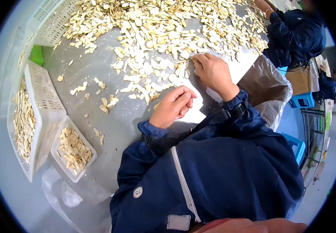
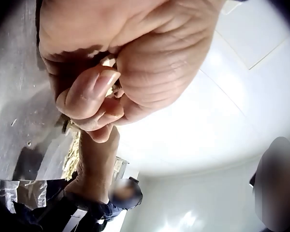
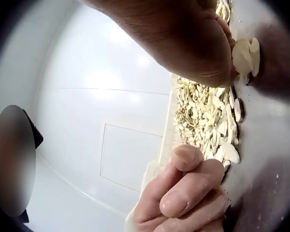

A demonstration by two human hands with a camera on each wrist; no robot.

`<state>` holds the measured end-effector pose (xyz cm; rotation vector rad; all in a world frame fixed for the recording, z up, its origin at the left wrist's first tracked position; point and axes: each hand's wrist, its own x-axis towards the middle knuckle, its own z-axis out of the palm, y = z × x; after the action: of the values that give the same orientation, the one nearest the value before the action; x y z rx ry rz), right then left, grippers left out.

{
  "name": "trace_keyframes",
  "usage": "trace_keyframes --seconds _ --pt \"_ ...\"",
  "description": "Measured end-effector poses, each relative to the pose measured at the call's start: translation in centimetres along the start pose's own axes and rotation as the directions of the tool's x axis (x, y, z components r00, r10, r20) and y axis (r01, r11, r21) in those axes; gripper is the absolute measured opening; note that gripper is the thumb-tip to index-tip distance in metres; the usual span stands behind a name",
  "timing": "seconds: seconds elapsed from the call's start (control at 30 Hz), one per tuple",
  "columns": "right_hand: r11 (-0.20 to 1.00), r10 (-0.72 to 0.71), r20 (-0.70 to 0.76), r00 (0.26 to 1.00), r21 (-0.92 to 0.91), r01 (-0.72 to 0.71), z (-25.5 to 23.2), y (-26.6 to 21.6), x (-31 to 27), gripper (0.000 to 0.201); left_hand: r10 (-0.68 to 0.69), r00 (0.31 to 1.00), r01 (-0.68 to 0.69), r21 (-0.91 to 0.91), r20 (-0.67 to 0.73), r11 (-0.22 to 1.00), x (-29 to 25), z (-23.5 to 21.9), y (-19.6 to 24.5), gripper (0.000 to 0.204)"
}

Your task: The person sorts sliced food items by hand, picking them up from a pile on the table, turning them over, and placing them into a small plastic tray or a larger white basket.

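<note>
Dark blue jacket (image 1: pixel 214 174) at bottom of head view, both hands out on grey table (image 1: pixel 98 62).

Left hand (image 1: pixel 174 105) curled loosely, fingers bent in over a few pale slices (image 2: pixel 111 60), pinched between thumb and fingertips in left wrist view. Right hand (image 1: pixel 212 72) flat, fingers extended, tips touching edge of large heap of pale slices (image 1: pixel 156 27); grasp not discernible. White baskets (image 1: pixel 39 112) with more slices at left table edge. Another person's blue sleeve (image 1: pixel 296 31) at upper right.
</note>
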<state>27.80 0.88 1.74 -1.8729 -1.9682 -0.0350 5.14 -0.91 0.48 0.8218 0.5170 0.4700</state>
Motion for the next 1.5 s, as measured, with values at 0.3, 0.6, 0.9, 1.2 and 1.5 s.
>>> trace_keyframes --seconds 0.3,0.6,0.9,1.2,1.5 --pt "0.677 0.178 0.382 0.907 0.621 -0.395 -4.2 1.4 -1.0 0.027 0.041 0.997 -0.052 -0.192 -0.065 0.98 0.1 -0.2 0.3 0.053" --pt "0.911 0.088 0.372 0.924 0.346 -0.226 -5.1 1.7 -2.3 0.03 0.048 0.998 -0.064 -0.402 -0.05 0.913 0.6 -1.4 -0.2 0.059" --pt "0.875 0.263 0.284 0.922 0.333 -0.352 -4.6 2.5 -2.8 0.026 0.047 0.996 -0.068 -0.347 -0.07 0.935 -0.2 -1.2 0.6 0.032" --pt "0.971 0.19 0.116 0.975 0.126 -0.204 -4.3 2.7 -2.4 0.022 0.062 0.993 -0.092 -0.318 -0.103 0.944 0.1 -1.0 0.3 0.029" --pt "0.964 0.22 0.182 0.958 0.109 -0.242 -4.1 2.0 -2.2 0.025 0.083 0.992 -0.115 -0.387 -0.099 0.915 0.7 -1.7 -0.6 0.048"
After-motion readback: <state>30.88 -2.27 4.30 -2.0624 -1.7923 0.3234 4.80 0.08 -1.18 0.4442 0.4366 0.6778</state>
